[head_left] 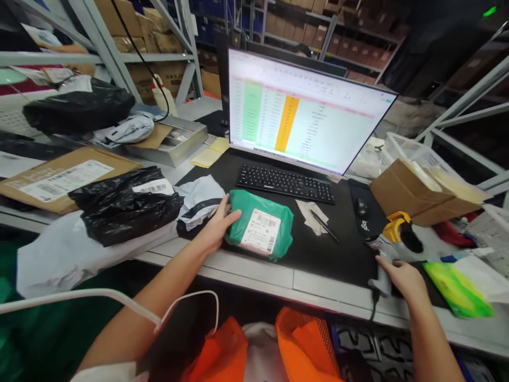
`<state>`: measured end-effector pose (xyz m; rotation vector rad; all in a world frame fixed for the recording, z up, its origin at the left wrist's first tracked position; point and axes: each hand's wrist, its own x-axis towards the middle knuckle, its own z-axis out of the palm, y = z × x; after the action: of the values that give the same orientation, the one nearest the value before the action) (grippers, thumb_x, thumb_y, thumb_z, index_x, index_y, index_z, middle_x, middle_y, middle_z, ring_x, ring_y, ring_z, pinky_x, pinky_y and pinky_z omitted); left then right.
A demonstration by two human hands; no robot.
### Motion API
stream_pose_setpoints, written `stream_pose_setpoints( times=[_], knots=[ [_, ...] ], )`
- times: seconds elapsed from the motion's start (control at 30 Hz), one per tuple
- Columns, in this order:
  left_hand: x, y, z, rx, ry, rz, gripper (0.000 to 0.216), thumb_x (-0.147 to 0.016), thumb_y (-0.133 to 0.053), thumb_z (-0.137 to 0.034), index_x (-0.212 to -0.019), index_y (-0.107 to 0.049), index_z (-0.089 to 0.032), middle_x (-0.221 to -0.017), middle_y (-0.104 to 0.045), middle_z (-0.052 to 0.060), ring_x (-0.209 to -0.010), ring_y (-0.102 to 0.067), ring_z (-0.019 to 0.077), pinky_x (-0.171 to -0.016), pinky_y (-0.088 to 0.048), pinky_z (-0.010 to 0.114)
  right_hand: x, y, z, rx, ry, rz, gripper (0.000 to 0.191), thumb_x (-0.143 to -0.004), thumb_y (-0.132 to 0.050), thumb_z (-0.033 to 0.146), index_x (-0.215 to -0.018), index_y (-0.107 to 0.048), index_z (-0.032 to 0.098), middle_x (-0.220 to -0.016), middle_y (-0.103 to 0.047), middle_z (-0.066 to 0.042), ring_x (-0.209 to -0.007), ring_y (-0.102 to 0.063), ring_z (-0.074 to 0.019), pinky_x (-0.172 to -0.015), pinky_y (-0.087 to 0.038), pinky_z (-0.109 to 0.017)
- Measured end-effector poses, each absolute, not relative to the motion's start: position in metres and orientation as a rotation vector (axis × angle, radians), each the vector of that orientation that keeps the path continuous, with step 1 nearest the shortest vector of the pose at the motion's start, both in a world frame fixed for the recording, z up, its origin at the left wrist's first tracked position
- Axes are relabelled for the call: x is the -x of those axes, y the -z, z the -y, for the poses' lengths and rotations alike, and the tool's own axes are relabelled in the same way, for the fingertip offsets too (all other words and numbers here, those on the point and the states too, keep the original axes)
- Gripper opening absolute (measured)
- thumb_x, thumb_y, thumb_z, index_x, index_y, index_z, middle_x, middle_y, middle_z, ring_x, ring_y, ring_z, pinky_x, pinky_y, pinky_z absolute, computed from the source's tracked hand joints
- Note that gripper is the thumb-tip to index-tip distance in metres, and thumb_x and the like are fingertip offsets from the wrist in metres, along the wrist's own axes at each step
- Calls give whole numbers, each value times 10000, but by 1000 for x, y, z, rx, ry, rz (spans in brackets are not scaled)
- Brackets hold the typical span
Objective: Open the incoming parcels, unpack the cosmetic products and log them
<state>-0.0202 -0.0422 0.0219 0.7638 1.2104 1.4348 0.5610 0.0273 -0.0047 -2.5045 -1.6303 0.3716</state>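
Observation:
A green plastic parcel [260, 225] with a white barcode label lies on the black desk mat [318, 249] in front of the keyboard [285, 183]. My left hand [218, 225] rests on the parcel's left edge, fingers curled round it. My right hand [403, 276] is closed on the grey handle of a barcode scanner [400, 231], whose yellow and black head lies on the desk near the mouse [360, 206].
A monitor [302, 114] shows a spreadsheet. Black and white mailer bags [123, 204] and a labelled cardboard envelope [59, 178] lie at the left. A pen [325, 225] lies on paper. A cardboard box [413, 193] and green packet [457, 289] sit at right. Orange bags [302, 345] hang below.

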Motion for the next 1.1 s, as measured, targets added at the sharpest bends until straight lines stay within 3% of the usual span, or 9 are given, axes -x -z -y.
stream_pose_setpoints(
  times=[0.17,0.33,0.43,0.5,0.63,0.73,0.8,0.93,1.1],
  knots=[
    [10,-40,5,-738,-1264,-1139,1013,-718,-915,-552,-1574,-452,-273,-1450,-649,148,-1280,-674,340,-1104,-550,457,-556,17,-24,2317,-396,1486,506,-553,-624,820,-656,-499,341,-916,-722,-189,-1087,-679,-506,-916,-558,-588],
    [3,-46,-25,-669,-887,-1061,729,-745,-868,-595,-1232,-659,-93,-1225,-740,237,-1119,-737,380,-981,-598,475,-535,4,5,1901,-771,1070,488,-514,-789,592,-865,-606,307,-910,-724,-108,-900,-709,-410,-754,-597,-534],
    [-7,-57,-30,-770,-876,-1053,608,-712,-853,-464,-1137,-630,-92,-1143,-749,212,-1065,-741,388,-963,-589,507,-513,-15,42,1555,-1148,938,414,-581,-816,504,-866,-618,279,-738,-654,-32,-636,-635,-263,-558,-543,-390],
    [-13,-64,-29,-919,-995,-1109,658,-640,-851,-420,-1164,-588,-121,-1116,-740,165,-1062,-729,387,-978,-576,546,-492,-30,68,1441,-1306,992,364,-649,-817,489,-849,-628,251,-613,-566,2,-517,-531,-199,-485,-456,-328],
    [-22,-61,-27,-1415,-1439,-1293,857,-542,-884,-495,-1259,-549,-165,-1272,-646,140,-1232,-624,394,-1139,-466,593,-437,-60,111,1361,-1420,1184,313,-769,-809,407,-964,-681,197,-585,-570,9,-505,-511,-170,-514,-427,-297],
    [-26,-44,-29,-1690,-1759,-1287,820,-597,-868,-551,-1255,-545,-186,-1409,-535,147,-1361,-523,372,-1230,-369,540,-398,-74,129,1349,-1551,1272,212,-784,-791,340,-753,-632,203,-542,-527,13,-482,-462,-144,-483,-381,-278],
    [-26,-31,-31,-1717,-1814,-1267,772,-657,-841,-586,-1247,-535,-193,-1403,-523,146,-1353,-525,356,-1216,-383,523,-382,-78,134,1385,-1627,1284,318,-774,-794,336,-619,-544,216,-499,-466,24,-445,-391,-119,-443,-313,-264],
    [-21,-12,-30,-1674,-1795,-1187,835,-676,-837,-673,-1292,-525,-203,-1359,-540,137,-1283,-567,338,-1154,-448,503,-386,-77,124,1425,-1514,1311,340,-774,-806,471,-670,-624,203,-562,-563,-14,-492,-505,-159,-467,-409,-285],
    [-18,-1,-25,-1514,-1703,-1075,797,-818,-719,-703,-1407,-463,-232,-1286,-587,120,-1190,-639,297,-1037,-543,455,-454,-62,66,1762,-969,1093,360,-700,-872,487,-834,-653,235,-675,-699,-83,-566,-651,-260,-478,-492,-341]
  ],
)
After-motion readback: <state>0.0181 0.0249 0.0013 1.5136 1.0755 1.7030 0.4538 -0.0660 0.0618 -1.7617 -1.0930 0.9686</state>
